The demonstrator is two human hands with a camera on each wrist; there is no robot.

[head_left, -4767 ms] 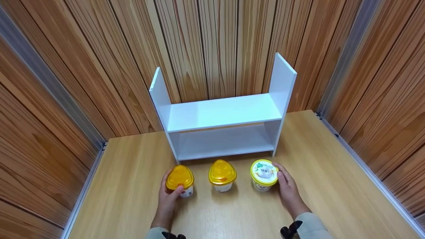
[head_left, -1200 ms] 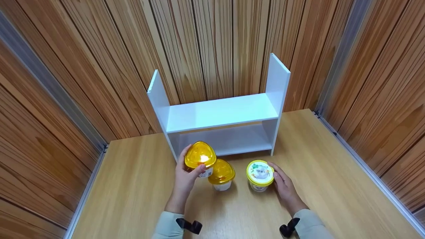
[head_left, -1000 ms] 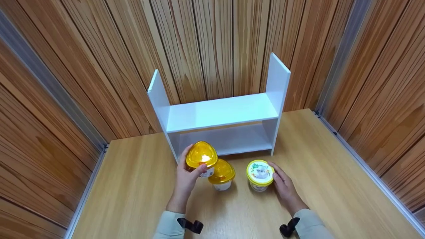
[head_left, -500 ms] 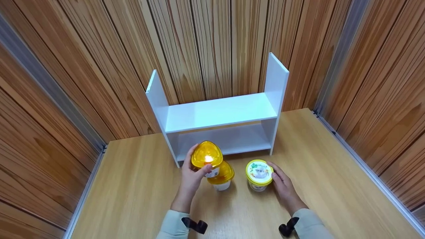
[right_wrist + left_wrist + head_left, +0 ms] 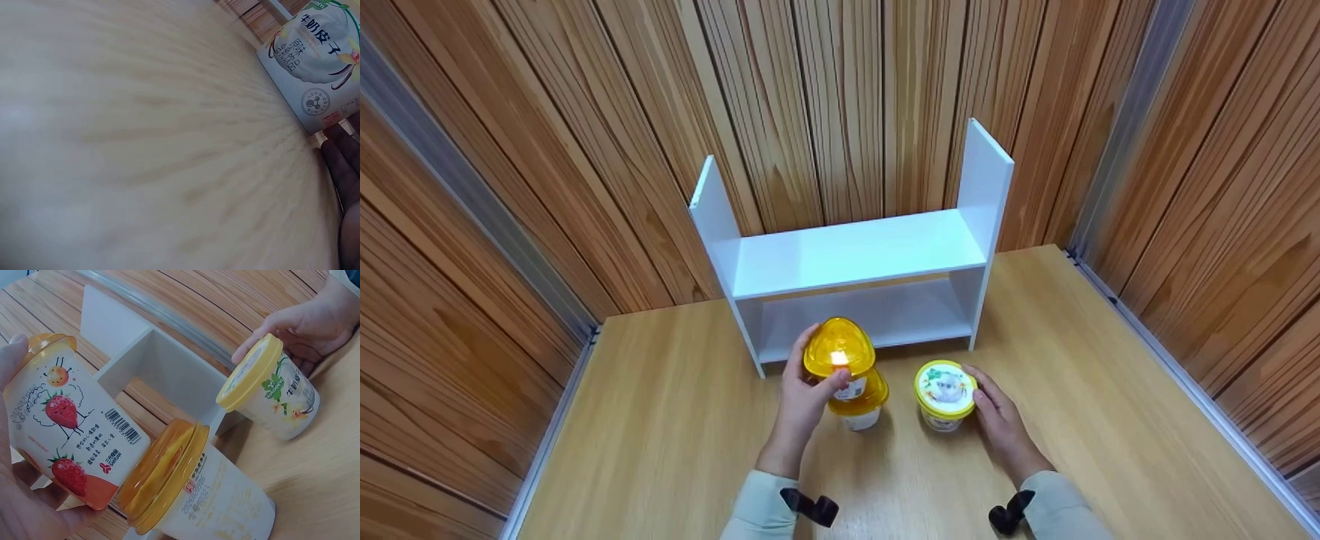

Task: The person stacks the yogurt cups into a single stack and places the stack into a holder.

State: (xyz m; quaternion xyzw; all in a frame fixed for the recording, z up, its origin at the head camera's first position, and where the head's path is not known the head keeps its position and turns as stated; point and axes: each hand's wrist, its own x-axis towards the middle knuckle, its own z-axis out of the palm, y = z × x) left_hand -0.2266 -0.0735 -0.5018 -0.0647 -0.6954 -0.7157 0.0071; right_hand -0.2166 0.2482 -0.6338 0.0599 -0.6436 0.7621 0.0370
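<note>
My left hand (image 5: 804,397) grips a strawberry yogurt cup (image 5: 840,346) with a clear orange domed lid, thumb in front. In the left wrist view its printed side (image 5: 73,413) tilts beside the orange lid of a second yogurt cup (image 5: 219,498). The held cup is off the table, above and partly hiding that second cup; whether they touch I cannot tell. To the right stands a round tub (image 5: 945,390) with a yellow-rimmed lid. My right hand (image 5: 1001,420) rests against its right side, fingers fairly straight. The right wrist view catches the tub's label (image 5: 318,42) and part of the fingers (image 5: 343,154).
A white two-level shelf unit (image 5: 855,259) stands behind the cups, close to the wood-panelled wall (image 5: 847,112). Its upright sides rise above the upper board. Bare tabletop (image 5: 660,435) extends left and right of the cups. Black straps with mounts are on both wrists.
My left hand has lifted the strawberry yogurt cup from the table's left and carried it right, over the middle cup. My right hand has stayed at the tub.
</note>
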